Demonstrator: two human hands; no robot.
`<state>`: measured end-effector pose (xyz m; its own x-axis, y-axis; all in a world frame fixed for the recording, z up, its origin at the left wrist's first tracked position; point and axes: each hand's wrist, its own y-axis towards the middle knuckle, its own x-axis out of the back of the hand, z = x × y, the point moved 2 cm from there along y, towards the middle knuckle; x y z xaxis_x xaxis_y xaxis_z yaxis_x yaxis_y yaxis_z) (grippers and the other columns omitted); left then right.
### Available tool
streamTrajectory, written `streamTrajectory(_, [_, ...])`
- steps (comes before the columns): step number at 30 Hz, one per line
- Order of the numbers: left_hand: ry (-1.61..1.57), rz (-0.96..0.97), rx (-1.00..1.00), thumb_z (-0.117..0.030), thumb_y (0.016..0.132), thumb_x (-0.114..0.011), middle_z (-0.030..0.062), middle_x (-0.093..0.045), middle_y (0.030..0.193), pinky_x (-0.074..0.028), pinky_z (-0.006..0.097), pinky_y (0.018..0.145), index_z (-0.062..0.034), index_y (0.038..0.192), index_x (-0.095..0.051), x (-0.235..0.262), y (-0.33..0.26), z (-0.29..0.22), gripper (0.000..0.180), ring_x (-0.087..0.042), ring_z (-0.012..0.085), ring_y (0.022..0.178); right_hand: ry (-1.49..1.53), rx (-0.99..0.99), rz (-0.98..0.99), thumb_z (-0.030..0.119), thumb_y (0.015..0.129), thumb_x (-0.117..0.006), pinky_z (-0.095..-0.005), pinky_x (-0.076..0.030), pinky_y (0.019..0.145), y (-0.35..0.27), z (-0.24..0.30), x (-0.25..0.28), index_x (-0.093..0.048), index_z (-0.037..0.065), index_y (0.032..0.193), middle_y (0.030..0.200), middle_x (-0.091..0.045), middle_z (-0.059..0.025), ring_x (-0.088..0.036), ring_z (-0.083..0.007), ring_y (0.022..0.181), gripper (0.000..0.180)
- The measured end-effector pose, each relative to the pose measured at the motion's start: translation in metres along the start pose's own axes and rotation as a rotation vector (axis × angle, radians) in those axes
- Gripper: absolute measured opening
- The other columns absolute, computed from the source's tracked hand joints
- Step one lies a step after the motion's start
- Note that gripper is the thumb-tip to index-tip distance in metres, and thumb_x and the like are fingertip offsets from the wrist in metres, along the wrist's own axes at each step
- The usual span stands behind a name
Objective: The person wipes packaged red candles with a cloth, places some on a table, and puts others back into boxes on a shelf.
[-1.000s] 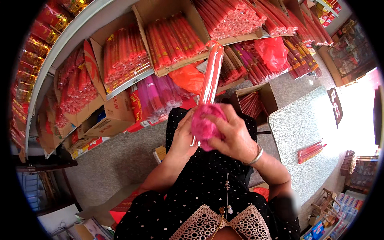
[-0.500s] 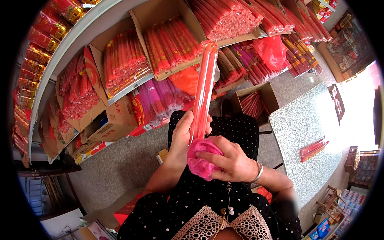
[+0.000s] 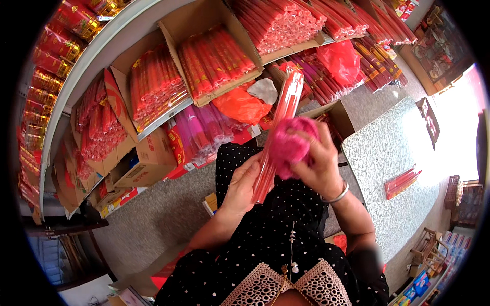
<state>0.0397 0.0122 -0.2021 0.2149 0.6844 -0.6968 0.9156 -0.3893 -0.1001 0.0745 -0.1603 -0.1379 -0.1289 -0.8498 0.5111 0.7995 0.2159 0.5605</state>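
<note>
A long pack of red sticks in clear plastic wrap (image 3: 286,104), apparently incense, stands tilted in front of me, its top leaning away to the right. My left hand (image 3: 243,186) is closed around its lower part, with the bottom end sticking out below the fingers. In my right hand (image 3: 322,166) is a bunched bright pink cloth (image 3: 292,143), pressed against the right side of the pack around its middle. The cloth hides part of the pack, and some of my left fingers are behind it.
Ahead, a shelf holds open cardboard boxes (image 3: 230,85) of similar red packs. Below lie purple packs (image 3: 196,127) and a red plastic bag (image 3: 242,104). To my right is a speckled table (image 3: 377,148) with a few red packs (image 3: 402,183); an open carton (image 3: 344,120) stands beside it.
My right hand and the pink cloth have moved up along the pack from its bottom end to its middle. The pack now leans further right, and its bottom end shows.
</note>
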Motion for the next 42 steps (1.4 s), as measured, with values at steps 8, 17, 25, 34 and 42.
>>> streamTrajectory(8, [0.075,-0.038,0.129,-0.034,0.094,-0.042,0.0133,-0.06,0.092,-0.047,0.028,0.062,0.0032,0.125,-0.043,-0.003,-0.007,0.01,0.048,-0.056,0.0156,0.07,0.02,-0.201,-0.35,0.007,0.071,-0.064,-0.0333,-0.044,0.084,0.0,-0.028,0.031,-0.06,0.0,0.099,0.107,-0.054,-0.0163,-0.055,-0.0285,0.098,0.029])
streamTrajectory(17, [0.005,0.12,0.208,-0.043,0.091,-0.043,0.0105,-0.053,0.09,-0.043,0.029,0.044,-0.0005,0.109,-0.047,0.007,0.015,0.021,0.046,-0.053,0.0184,0.062,0.096,-0.371,-0.338,0.007,0.071,-0.063,-0.0347,-0.045,0.081,-0.07,-0.021,0.019,-0.057,0.001,0.098,0.099,-0.049,-0.0161,-0.053,-0.0309,0.093,0.028])
streamTrajectory(25, [0.014,0.176,0.288,-0.044,0.091,-0.045,0.0123,-0.056,0.089,-0.041,0.024,0.037,0.0002,0.111,-0.047,0.035,0.03,0.02,0.049,-0.051,0.0155,0.051,-0.014,-0.489,-0.255,0.009,0.071,-0.063,-0.0348,-0.045,0.084,-0.124,-0.006,-0.009,-0.058,0.003,0.103,0.107,-0.051,-0.0162,-0.052,-0.0297,0.098,0.033])
streamTrajectory(34, [-0.053,0.114,0.246,-0.043,0.093,-0.041,0.0109,-0.055,0.093,-0.042,0.023,0.04,-0.0034,0.12,-0.042,0.054,0.022,0.018,0.048,-0.051,0.0139,0.056,0.048,-0.454,-0.151,0.016,0.072,-0.061,-0.0401,-0.047,0.071,-0.119,-0.02,-0.041,-0.054,0.0,0.089,0.092,-0.045,-0.0171,-0.052,-0.036,0.08,0.025])
streamTrajectory(42, [0.034,0.193,0.363,-0.046,0.093,-0.039,0.0113,-0.053,0.1,-0.042,0.024,0.041,-0.0053,0.123,-0.039,0.046,0.034,0.031,0.051,-0.052,0.0158,0.06,0.059,-0.497,-0.148,0.016,0.071,-0.063,-0.0387,-0.049,0.07,-0.132,-0.025,-0.031,-0.056,0.002,0.097,0.101,-0.047,-0.0162,-0.055,-0.0345,0.083,0.031])
